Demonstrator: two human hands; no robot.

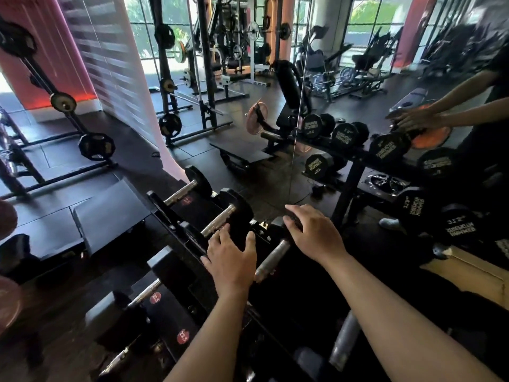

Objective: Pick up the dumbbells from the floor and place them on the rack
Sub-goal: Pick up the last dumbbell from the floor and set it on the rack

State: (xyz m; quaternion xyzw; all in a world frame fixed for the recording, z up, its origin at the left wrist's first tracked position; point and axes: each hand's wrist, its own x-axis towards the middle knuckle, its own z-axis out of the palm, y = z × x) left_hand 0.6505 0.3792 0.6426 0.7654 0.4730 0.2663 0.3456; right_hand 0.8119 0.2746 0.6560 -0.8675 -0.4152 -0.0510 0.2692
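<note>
Two hands over racked dumbbell (271, 257), right grip (314, 232) cupping its far head, left grip (231, 255) spread open beside handle

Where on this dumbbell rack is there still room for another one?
The top tier of the rack looks crowded where the hands are. Lower down, a dark gap lies between the dumbbell under the right hand and a grey-handled one nearer the camera.
</note>
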